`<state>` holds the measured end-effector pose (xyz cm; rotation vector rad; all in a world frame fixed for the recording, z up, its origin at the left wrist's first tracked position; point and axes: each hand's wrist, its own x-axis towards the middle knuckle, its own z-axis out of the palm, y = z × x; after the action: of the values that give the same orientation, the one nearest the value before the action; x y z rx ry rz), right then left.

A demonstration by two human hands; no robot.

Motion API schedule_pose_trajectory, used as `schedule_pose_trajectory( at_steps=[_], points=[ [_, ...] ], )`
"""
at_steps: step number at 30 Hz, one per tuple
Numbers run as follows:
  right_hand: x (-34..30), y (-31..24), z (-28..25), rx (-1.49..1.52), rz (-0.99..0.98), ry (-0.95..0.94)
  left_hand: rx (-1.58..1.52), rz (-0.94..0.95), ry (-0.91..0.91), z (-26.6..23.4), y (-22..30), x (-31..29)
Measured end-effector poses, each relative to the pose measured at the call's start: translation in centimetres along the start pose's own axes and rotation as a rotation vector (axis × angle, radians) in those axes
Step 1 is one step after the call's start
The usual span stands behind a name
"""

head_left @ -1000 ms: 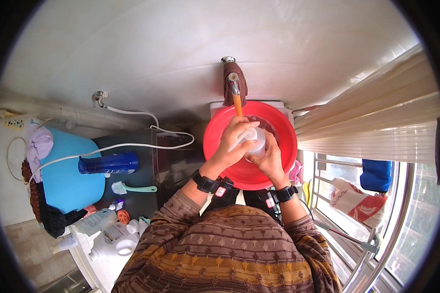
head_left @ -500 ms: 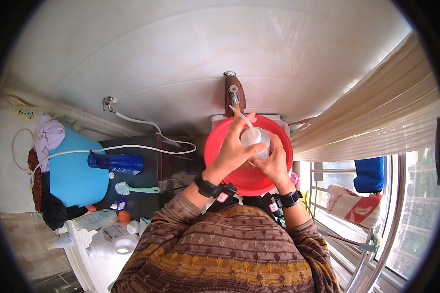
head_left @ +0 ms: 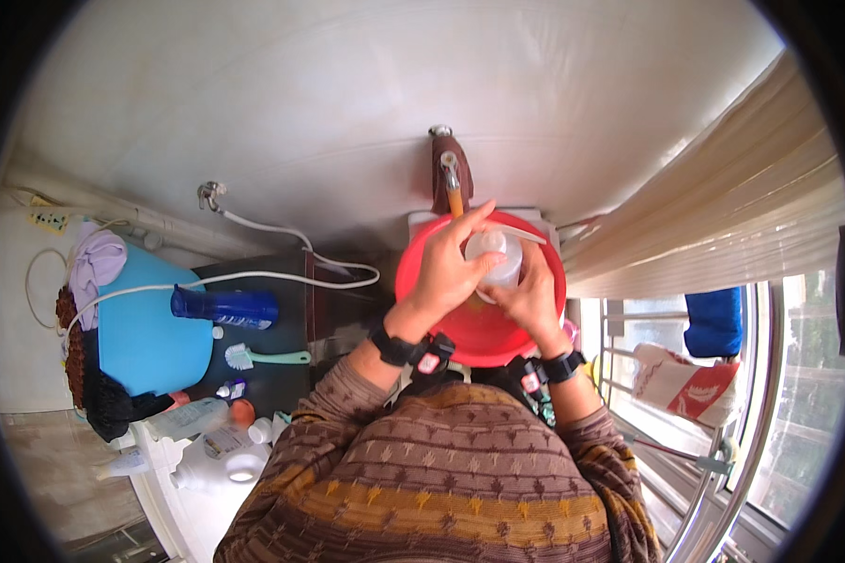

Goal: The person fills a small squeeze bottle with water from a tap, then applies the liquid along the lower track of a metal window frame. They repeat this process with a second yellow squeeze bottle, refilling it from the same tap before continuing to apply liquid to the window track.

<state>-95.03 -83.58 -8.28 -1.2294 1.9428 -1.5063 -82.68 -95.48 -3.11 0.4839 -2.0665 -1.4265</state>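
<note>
Over a red basin, I hold a translucent squeeze bottle with a thin bent spout on its cap. My left hand is closed on the bottle's left side, its thumb across the shoulder and its index finger reaching past the cap. My right hand grips the bottle from the right, lower down. The spout points right, over the right fingers. The bottle's underside is hidden by my hands.
A tap wrapped in brown cloth stands behind the basin. To the left are a light-blue tub, a blue jug, a green-handled brush and a white hose. A pale curtain hangs at the right.
The bottle's spout has swung from pointing up and left to pointing right. Both hands stay around the bottle, with the left fingers shifted slightly.
</note>
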Motion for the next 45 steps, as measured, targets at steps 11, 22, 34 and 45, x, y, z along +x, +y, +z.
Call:
schedule_pose_trajectory(
  at_steps=[11,22,34,45],
  points=[
    [0.7,0.2,0.6,-0.121,-0.067,0.09,0.0,-0.01,0.102,2.2,-2.0,0.0],
    [0.4,1.2,-1.0,0.174,0.108,-0.118,-0.23,-0.113,-0.197,0.4,-3.8,0.5],
    [-2.4,3.9,-1.3,0.529,0.171,0.054,-0.23,-0.188,0.254,2.9,-3.0,-0.1],
    [-3.5,7.4,-0.5,1.425,0.97,-0.161,-0.326,0.088,-0.143,1.5,-2.8,0.5]
  ],
)
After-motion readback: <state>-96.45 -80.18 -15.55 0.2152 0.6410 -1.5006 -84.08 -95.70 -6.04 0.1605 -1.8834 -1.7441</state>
